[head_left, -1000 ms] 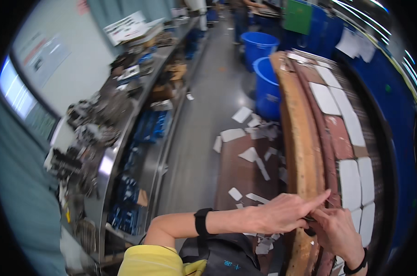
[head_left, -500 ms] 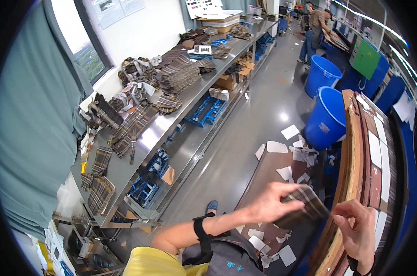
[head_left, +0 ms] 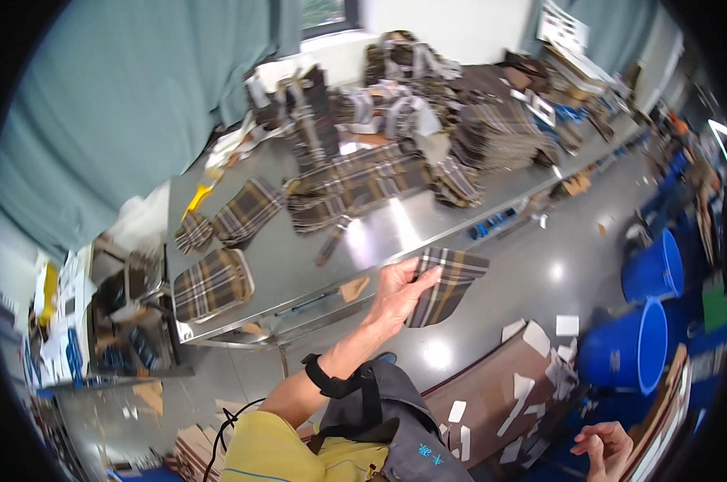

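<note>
The person's left hand [head_left: 397, 296] grips a plaid fabric piece [head_left: 453, 281] in front of the metal table [head_left: 279, 251], while the right hand [head_left: 606, 451], holding nothing, hangs well apart, fingers loosely bent.

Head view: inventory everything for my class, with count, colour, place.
Held fabric piece: one, brown plaid, centre
Metal table: one, grey, upper centre
Fabric piles: several, brown plaid, on table
Brush-like tool: one, yellow, table's left end
Curtains: at least two, teal, left and upper right
Window: one, dark-framed, top
Buckets: two, blue, right
Panel: one, brown, lower right
Scraps: many, white, on and around panel
Apron: one, grey, lower centre
Left hand: one, bare, centre
Right hand: one, bare, lower right
</note>
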`<state>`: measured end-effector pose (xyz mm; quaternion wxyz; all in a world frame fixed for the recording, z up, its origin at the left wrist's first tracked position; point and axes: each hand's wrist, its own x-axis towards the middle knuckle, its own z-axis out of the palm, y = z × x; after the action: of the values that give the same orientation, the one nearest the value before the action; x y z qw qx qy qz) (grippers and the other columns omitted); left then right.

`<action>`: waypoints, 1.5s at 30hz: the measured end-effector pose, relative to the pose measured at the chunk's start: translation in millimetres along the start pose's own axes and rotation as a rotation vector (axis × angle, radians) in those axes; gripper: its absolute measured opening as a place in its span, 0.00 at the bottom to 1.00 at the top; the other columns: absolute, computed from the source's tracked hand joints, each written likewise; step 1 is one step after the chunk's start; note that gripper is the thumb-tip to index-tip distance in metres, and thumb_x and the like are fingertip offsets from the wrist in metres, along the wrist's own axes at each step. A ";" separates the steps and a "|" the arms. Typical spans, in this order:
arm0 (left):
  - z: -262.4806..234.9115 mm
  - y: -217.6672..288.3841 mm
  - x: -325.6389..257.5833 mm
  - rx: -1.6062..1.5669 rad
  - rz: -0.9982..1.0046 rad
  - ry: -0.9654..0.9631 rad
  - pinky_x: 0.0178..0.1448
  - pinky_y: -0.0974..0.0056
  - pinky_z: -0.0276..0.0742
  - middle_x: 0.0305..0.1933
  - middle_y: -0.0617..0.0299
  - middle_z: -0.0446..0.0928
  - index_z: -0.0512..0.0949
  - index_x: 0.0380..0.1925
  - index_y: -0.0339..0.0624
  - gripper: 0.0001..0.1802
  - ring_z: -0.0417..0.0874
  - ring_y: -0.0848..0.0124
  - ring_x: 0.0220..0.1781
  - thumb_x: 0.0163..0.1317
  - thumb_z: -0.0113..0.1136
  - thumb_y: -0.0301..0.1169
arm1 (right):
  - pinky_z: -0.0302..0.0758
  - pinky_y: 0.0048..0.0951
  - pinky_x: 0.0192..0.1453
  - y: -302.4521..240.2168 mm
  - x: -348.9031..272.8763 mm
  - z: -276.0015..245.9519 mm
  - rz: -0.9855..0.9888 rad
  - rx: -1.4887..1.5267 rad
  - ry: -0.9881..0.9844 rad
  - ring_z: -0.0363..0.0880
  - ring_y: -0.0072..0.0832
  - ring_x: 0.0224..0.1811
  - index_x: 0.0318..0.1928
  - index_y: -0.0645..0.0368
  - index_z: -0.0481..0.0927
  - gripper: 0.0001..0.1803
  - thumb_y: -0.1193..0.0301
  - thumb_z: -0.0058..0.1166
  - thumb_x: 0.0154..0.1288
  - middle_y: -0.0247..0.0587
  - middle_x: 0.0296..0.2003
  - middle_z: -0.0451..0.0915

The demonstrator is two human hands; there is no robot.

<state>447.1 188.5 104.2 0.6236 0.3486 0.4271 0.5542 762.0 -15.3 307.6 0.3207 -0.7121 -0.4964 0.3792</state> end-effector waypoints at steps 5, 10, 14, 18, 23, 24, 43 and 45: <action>-92.1 36.2 9.9 0.000 0.053 0.342 0.49 0.72 0.74 0.41 0.66 0.83 0.82 0.45 0.35 0.10 0.79 0.82 0.41 0.65 0.62 0.26 | 0.74 0.19 0.38 -11.3 85.6 61.9 0.003 0.101 -0.107 0.79 0.19 0.32 0.44 0.66 0.80 0.09 0.72 0.52 0.73 0.37 0.34 0.84; -126.3 52.2 13.3 0.024 0.005 0.371 0.45 0.72 0.75 0.40 0.66 0.83 0.81 0.45 0.34 0.10 0.78 0.81 0.39 0.66 0.62 0.26 | 0.78 0.24 0.37 -2.2 139.6 119.1 0.031 0.158 -0.176 0.83 0.26 0.31 0.39 0.67 0.77 0.14 0.67 0.59 0.67 0.44 0.31 0.83; -73.1 41.9 37.9 -0.014 -0.133 0.045 0.49 0.71 0.77 0.42 0.62 0.83 0.80 0.47 0.32 0.11 0.80 0.79 0.41 0.66 0.61 0.24 | 0.78 0.34 0.48 12.5 168.8 156.4 -0.016 0.249 -0.160 0.83 0.34 0.45 0.54 0.63 0.72 0.21 0.74 0.61 0.63 0.45 0.42 0.83; -8.7 25.0 46.2 -0.089 -0.255 -0.332 0.52 0.69 0.78 0.44 0.59 0.83 0.79 0.49 0.31 0.12 0.81 0.77 0.44 0.67 0.59 0.23 | 0.75 0.32 0.57 12.5 185.4 176.8 -0.076 0.294 -0.266 0.79 0.31 0.49 0.65 0.65 0.64 0.33 0.70 0.65 0.63 0.48 0.52 0.80; 77.6 -10.2 69.5 -0.054 -0.351 -0.511 0.46 0.74 0.78 0.41 0.62 0.84 0.80 0.48 0.32 0.11 0.81 0.81 0.40 0.68 0.60 0.25 | 0.76 0.26 0.51 31.5 194.7 149.5 0.049 0.424 -0.060 0.78 0.19 0.43 0.55 0.68 0.77 0.21 0.68 0.63 0.66 0.38 0.44 0.84; 92.0 -17.9 74.3 -0.027 -0.342 -0.540 0.45 0.74 0.78 0.41 0.63 0.84 0.80 0.47 0.32 0.10 0.80 0.82 0.40 0.68 0.60 0.25 | 0.76 0.25 0.49 43.7 197.0 147.2 0.082 0.512 0.003 0.77 0.16 0.42 0.52 0.69 0.79 0.19 0.69 0.62 0.66 0.36 0.42 0.85; 311.7 -111.3 395.4 -0.093 -0.205 -0.197 0.49 0.65 0.81 0.40 0.64 0.82 0.80 0.44 0.39 0.08 0.83 0.73 0.41 0.65 0.60 0.23 | 0.78 0.24 0.33 202.1 266.0 -68.4 0.194 0.633 0.585 0.82 0.24 0.28 0.46 0.69 0.78 0.14 0.67 0.52 0.73 0.44 0.34 0.84; 317.3 -109.3 435.0 -0.071 -0.190 -0.107 0.50 0.64 0.80 0.41 0.64 0.82 0.80 0.44 0.39 0.08 0.83 0.72 0.41 0.65 0.59 0.23 | 0.77 0.23 0.32 212.1 271.9 -78.5 0.239 0.649 0.599 0.81 0.24 0.27 0.46 0.69 0.78 0.14 0.67 0.52 0.73 0.44 0.34 0.84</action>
<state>790.9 615.4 65.7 0.7073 0.3131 0.4043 0.4880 987.5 172.7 110.4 0.6104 -0.7054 -0.1517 0.3268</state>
